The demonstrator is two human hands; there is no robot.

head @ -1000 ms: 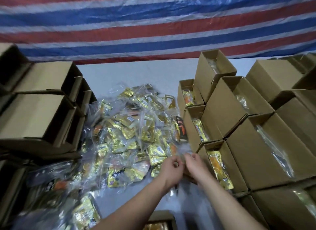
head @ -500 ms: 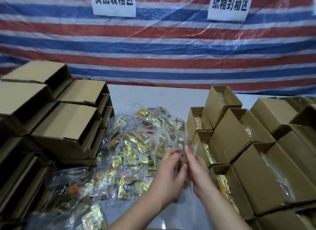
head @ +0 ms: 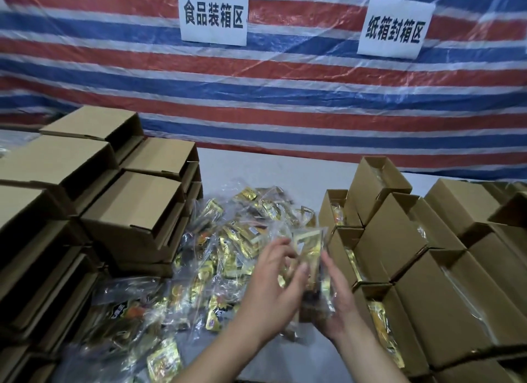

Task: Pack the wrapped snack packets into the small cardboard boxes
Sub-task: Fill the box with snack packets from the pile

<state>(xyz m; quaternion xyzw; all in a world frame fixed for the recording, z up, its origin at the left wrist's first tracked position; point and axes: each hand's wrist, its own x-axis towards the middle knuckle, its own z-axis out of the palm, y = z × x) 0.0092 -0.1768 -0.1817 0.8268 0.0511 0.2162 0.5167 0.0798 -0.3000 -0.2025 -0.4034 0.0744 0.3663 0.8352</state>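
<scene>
While both hands clasp crinkly gold foil packets, fingers curled, boxy brown cardboard beside.

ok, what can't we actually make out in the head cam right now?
- Packet count in the bundle between the left hand and right hand: head view, motion blur and glare.
- Fill of the stacked boxes on the left: openings dark and turned sideways.
- Print on the loose packets: too small, clear wrap glare.
- Nearest right-hand boxes: cut off by the bottom edge.
</scene>
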